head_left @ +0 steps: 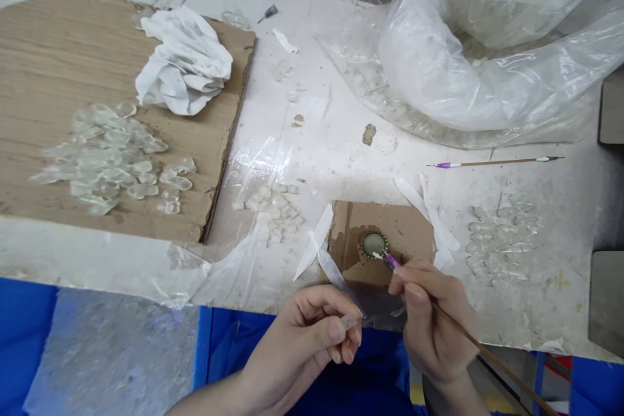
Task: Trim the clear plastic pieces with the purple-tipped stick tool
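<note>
In my left hand [319,331], thumb and fingers pinch a small clear plastic piece [349,320] near the table's front edge. My right hand [433,315] is closed around a thin brush [480,344] with a brown handle and a purple band. The brush tip is at a bottle cap [374,244], which lies upturned with something pale inside. Under the cap is a small cardboard piece [414,224] with a dark wet stain. White strips [316,240] stick out at its sides.
Clear pieces [107,156] are heaped on a large cardboard sheet [49,78] beside a crumpled white cloth [188,62]. Small translucent blocks [275,211] lie mid-table. Rows of clear pieces [504,234] lie right, below a second brush [502,162]. A plastic bag [439,71] stands behind.
</note>
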Available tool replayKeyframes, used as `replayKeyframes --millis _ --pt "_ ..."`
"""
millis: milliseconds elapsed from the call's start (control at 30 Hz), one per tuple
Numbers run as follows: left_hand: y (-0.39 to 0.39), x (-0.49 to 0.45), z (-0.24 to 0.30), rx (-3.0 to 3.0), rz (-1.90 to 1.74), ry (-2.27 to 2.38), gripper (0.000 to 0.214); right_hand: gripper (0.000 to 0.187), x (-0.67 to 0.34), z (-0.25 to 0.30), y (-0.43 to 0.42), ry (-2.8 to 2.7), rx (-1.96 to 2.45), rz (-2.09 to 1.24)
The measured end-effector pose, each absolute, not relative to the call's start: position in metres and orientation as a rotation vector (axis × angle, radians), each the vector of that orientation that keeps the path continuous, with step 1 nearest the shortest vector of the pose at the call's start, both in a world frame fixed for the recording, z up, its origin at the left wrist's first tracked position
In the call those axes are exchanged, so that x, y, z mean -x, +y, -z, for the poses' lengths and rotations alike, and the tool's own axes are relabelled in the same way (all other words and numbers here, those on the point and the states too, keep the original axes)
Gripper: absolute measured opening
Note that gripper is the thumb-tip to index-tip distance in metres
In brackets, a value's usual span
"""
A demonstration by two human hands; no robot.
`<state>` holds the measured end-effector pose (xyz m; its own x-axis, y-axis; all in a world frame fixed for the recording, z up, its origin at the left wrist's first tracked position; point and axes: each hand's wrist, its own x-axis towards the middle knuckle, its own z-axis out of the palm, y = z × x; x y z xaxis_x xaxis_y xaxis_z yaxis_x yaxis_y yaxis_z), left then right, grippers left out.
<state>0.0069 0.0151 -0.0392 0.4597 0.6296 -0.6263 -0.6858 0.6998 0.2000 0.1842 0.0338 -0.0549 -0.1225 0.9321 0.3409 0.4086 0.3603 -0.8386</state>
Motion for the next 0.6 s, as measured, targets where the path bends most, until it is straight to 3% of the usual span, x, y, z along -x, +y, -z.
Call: replayKeyframes --millis 367,600 --pt "0.016 -0.007 0.035 0.114 -0.800 0.750 0.025 0.028 -0.176 0.032 0.025 -1.428 0.916 -1.143" --pt "0.016 -0.008 0.035 0.134 -0.791 0.779 0.026 0.024 -0.171 0.032 0.029 -1.491 0.892 -1.119"
